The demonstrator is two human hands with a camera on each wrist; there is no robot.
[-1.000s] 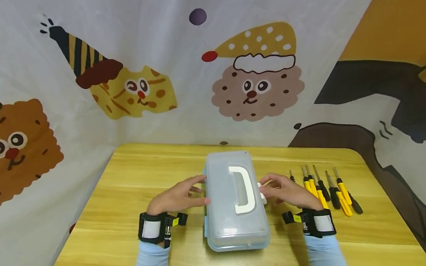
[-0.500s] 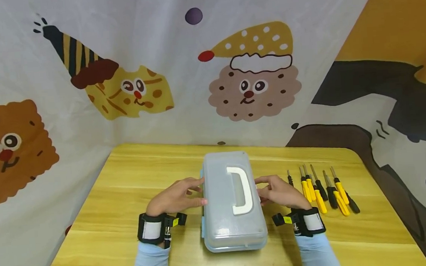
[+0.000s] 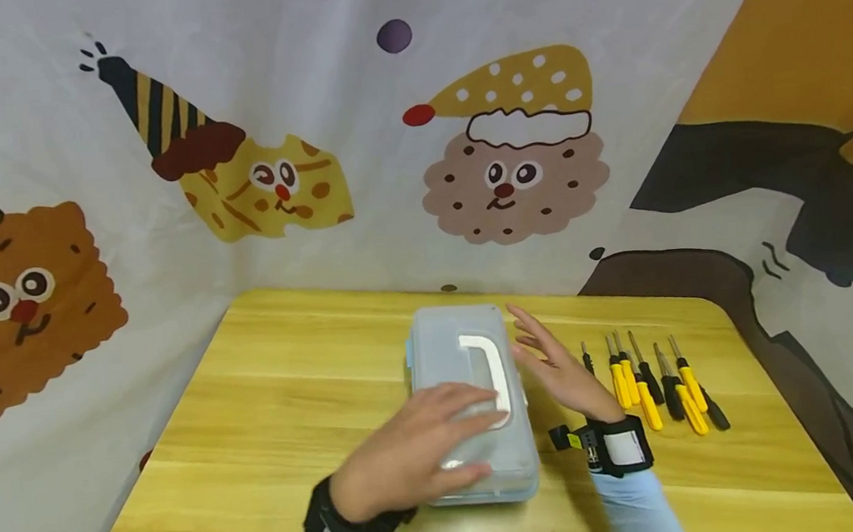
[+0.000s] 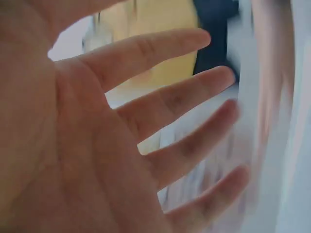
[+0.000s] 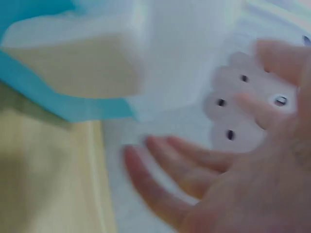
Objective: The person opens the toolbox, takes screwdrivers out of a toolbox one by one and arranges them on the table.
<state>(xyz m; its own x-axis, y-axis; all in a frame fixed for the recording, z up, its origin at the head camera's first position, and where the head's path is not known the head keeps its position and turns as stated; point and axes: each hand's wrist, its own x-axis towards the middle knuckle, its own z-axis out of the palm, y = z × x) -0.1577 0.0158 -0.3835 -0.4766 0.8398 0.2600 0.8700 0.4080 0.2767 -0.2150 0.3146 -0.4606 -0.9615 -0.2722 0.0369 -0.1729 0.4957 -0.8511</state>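
A plastic toolbox [image 3: 441, 361] with a clear lid and pale blue base lies on the table, lid down. Its white handle [image 3: 490, 357] lies on top. Over the near part of the lid is my left hand [image 3: 414, 451], fingers spread and extended; whether it touches the lid cannot be told. Beside the box's right side is my right hand [image 3: 566, 372], fingers loosely extended and holding nothing. In the blurred right wrist view, a white latch [image 5: 77, 63] sits against the turquoise base [image 5: 92, 109], apart from the fingers. The left palm [image 4: 87, 136] holds nothing.
Several screwdrivers [image 3: 648, 407] with yellow or black handles lie on the wooden table [image 3: 292, 368] to the right of my right hand. A white curtain [image 3: 380, 253] printed with cartoon snacks hangs behind the table.
My left hand has left the box's left side and moved right and nearer, over the lid. My right hand has come off the latch side, its fingers straightening forward.
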